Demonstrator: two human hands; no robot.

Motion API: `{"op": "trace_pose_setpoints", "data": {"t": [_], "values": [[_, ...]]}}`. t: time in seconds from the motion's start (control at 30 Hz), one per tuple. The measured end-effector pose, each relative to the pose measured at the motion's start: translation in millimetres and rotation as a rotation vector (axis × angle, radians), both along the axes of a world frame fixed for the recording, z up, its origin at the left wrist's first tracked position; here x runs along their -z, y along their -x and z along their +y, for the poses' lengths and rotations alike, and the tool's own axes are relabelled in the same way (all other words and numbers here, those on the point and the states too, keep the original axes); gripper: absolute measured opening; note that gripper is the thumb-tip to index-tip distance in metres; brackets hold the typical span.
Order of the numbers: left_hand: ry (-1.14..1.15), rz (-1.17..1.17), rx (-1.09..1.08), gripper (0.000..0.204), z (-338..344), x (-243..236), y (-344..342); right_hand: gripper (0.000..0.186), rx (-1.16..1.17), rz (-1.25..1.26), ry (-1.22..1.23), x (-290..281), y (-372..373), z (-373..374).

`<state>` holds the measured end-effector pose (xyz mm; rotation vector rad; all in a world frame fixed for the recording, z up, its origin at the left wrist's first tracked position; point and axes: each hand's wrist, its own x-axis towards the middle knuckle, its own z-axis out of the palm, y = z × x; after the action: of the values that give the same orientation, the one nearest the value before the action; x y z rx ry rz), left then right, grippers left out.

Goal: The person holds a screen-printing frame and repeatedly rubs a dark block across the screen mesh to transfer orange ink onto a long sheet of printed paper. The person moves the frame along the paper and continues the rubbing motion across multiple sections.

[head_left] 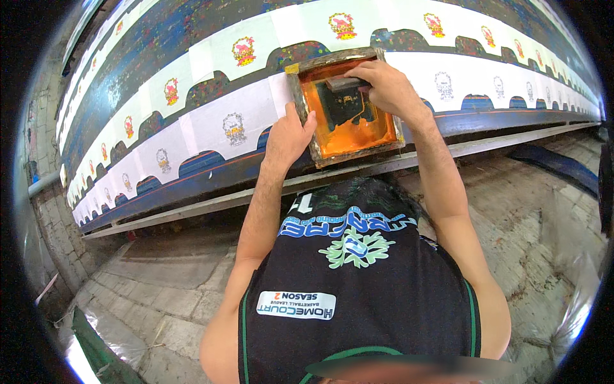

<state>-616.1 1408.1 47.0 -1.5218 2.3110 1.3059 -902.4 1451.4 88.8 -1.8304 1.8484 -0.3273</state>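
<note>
A screen-printing frame (334, 150) with orange mesh and a dark patch of ink inside lies over the long print table. My right hand (387, 89) grips a squeegee (340, 83) in the upper part of the frame. My left hand (289, 136) grips the frame's left side, thumb along the edge. White cut fabric pieces (476, 77) lie in rows around it, some with red-and-yellow printed designs (342, 25), others with pale outline prints (234, 128). Whatever lies directly under the frame is hidden.
The table's blue, paint-speckled surface (211, 163) shows between the pieces. A metal rail (160, 221) runs along its near edge. Below are a paved floor (166, 275), a dark sheet (555, 168) at right and a green sheet (96, 345) at lower left. A pipe (43, 185) is at far left.
</note>
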Motion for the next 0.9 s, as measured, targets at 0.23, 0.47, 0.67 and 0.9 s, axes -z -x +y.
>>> {"op": "trace_pose_setpoints", "data": {"t": [0.23,0.47,0.67,0.9], "values": [[-0.021,0.135,-0.058,0.09,5,3,0,0.048,0.061,-0.012,-0.058,-38,-40,72],[-0.087,0.098,-0.058,0.101,-6,8,4,0.047,0.121,0.008,0.075,-33,-62,99],[-0.092,0.166,-0.099,0.101,-2,-3,10,0.055,0.113,0.02,0.073,-37,-52,104],[-0.028,0.267,-0.121,0.102,19,-12,92,0.057,0.131,0.046,0.09,-48,31,124]]}}
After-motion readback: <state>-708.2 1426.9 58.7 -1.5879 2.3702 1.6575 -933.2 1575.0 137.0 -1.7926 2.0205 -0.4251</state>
